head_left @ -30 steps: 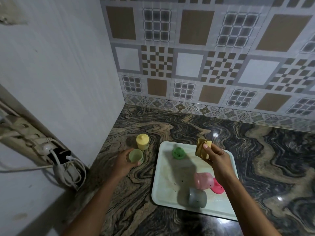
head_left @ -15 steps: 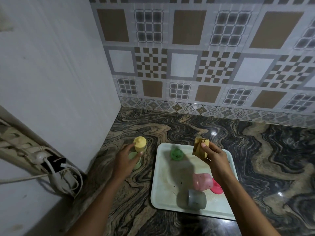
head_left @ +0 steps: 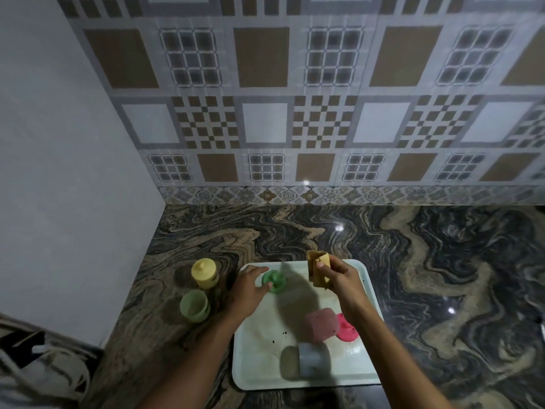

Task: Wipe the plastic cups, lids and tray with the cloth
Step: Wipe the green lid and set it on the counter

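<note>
A pale tray (head_left: pixel 259 343) lies on the marbled counter. On it are a green lid (head_left: pixel 275 280) at the far left, a pink cup (head_left: pixel 321 324) on its side, a pink lid (head_left: pixel 348 329) beside that, and a grey cup (head_left: pixel 312 360) on its side near the front. My left hand (head_left: pixel 249 292) reaches over the tray's left edge, fingers spread at the green lid. My right hand (head_left: pixel 339 278) grips a folded tan cloth (head_left: pixel 317 268) above the tray's far edge. Left of the tray stand a light green cup (head_left: pixel 194 305) and a yellow lidded cup (head_left: pixel 205 273).
A plain wall (head_left: pixel 73 172) bounds the counter on the left and a patterned tiled wall (head_left: pixel 324 113) runs behind it. White cables and a dark plug block (head_left: pixel 32 349) hang at the lower left. Dark specks dot the tray.
My left hand let go of the light green cup, which now stands on the counter, and moved right to the green lid. The right hand still holds the cloth in about the same place.
</note>
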